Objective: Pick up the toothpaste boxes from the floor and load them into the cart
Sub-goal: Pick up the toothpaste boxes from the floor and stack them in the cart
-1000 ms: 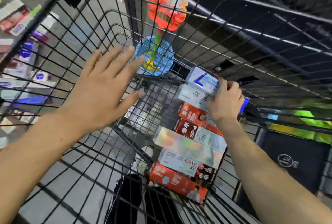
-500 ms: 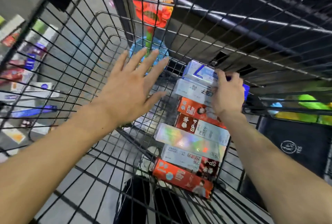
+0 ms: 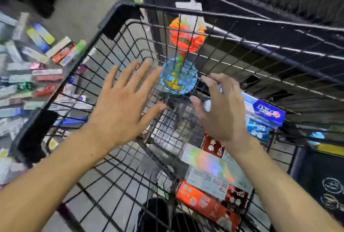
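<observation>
Black wire mesh forms the cart (image 3: 119,11) in front of you, and both your hands hover inside its basket, holding nothing. Your left hand (image 3: 122,109) has its fingers spread flat and straight; your right hand (image 3: 221,112) hangs with loosely bent fingers, apart from the left. The loaded toothpaste boxes (image 3: 210,174) lie stacked in a row along the cart's wall at 4 o'clock, below your right hand: a red box nearest you, then a white one with a dark red end, a holographic silver one and a red-and-white one. At 3 o'clock a blue box (image 3: 268,111) with a red-and-white logo sits at the far end of the row, just beyond your right fingers. More toothpaste boxes on the floor (image 3: 37,71) lie scattered at 9 o'clock, outside the mesh, blurred. A packaged orange and blue toy (image 3: 183,55) hangs at 12 o'clock beyond the cart.
</observation>
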